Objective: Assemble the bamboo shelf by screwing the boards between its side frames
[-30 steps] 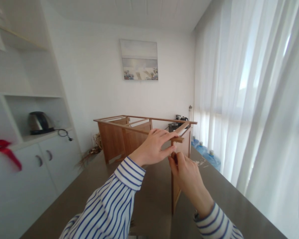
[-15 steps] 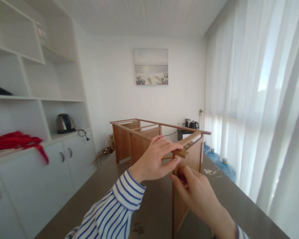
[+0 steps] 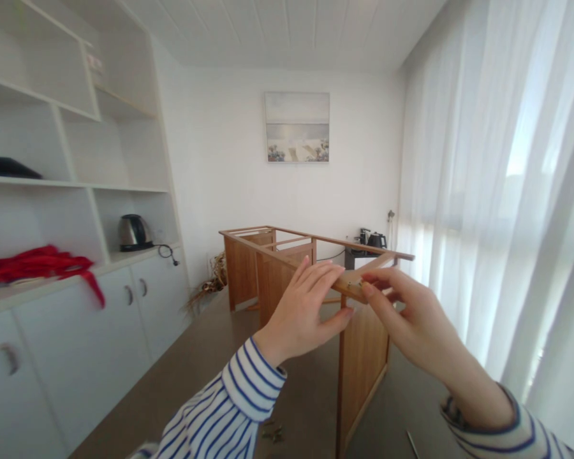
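Observation:
A brown wooden shelf frame [image 3: 363,357] stands on the dark table, its top rail [image 3: 332,280] running toward me. My left hand [image 3: 301,312] holds this rail near its close end, fingers along the upper side and thumb below. At the rail's end my right hand [image 3: 411,312] pinches a small metal screw [image 3: 360,285] between thumb and fingertips. The screw's tip is at the upper face of the wood; how deep it sits I cannot tell. Several loose screws [image 3: 273,433] lie on the table under my left forearm.
A thin metal rod [image 3: 412,443] lies on the table [image 3: 296,408] at the lower right. White cabinets with a kettle [image 3: 134,233] and red cloth [image 3: 38,264] line the left side. Dried plants [image 3: 213,277] stand behind the table, and a white curtain [image 3: 488,191] hangs at right.
My right hand has risen from below the rail's end to its upper face, showing the screw in its fingertips. My left hand stays at the rail. The view has shifted slightly left.

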A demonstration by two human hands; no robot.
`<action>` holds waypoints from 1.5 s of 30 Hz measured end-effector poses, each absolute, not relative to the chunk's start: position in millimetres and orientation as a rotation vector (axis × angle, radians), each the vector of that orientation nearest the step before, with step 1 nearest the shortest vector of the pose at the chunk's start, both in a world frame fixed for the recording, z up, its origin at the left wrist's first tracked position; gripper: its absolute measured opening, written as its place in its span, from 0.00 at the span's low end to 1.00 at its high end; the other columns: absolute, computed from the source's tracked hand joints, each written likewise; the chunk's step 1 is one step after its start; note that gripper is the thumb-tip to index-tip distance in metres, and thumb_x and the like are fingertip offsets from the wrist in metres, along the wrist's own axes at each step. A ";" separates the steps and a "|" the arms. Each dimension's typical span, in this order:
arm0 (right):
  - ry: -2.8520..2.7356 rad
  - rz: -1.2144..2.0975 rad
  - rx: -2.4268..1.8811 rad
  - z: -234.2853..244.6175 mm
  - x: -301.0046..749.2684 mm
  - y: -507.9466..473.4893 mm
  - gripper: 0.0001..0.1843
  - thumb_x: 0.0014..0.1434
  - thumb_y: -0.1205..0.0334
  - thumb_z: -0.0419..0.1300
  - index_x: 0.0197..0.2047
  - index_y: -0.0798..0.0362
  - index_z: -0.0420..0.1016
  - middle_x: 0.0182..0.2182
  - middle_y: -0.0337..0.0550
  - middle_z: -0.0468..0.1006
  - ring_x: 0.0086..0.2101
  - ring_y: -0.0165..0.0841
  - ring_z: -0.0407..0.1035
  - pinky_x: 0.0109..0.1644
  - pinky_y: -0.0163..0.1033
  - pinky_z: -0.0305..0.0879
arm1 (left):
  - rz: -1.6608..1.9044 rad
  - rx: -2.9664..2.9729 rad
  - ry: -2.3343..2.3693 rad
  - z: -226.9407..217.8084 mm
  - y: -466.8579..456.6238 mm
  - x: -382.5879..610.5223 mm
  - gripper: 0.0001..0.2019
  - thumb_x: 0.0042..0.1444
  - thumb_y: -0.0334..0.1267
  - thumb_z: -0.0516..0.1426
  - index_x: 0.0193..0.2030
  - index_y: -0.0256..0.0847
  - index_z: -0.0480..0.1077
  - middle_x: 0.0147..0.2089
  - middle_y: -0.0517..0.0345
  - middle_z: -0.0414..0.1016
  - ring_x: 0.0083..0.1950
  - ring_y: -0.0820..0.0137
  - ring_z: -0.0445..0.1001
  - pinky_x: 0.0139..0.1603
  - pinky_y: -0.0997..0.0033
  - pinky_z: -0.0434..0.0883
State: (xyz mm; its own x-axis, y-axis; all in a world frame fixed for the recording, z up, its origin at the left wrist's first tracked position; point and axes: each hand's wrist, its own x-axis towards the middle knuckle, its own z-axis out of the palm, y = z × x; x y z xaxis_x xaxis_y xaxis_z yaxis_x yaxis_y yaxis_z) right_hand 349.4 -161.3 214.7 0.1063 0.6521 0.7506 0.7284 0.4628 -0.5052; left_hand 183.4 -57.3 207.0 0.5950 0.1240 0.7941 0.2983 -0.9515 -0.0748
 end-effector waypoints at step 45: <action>-2.281 -0.436 -1.338 254.6 359.5 -173.0 0.20 0.66 0.58 0.48 0.59 0.49 0.66 0.51 0.48 0.73 0.49 0.39 0.69 0.52 0.46 0.68 | -1.051 -2.898 -1.001 160.4 -93.7 212.4 0.18 0.67 0.45 0.36 0.45 0.38 0.61 0.31 0.49 0.77 0.30 0.59 0.77 0.27 0.67 0.67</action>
State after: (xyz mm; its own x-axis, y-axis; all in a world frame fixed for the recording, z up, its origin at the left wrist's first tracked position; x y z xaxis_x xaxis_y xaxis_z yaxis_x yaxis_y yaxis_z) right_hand 359.5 -173.0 254.6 -0.4229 0.7328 0.5330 0.8778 0.4773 0.0402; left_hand 212.4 -93.7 160.4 0.6000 0.5834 0.5475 0.5189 -0.8046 0.2887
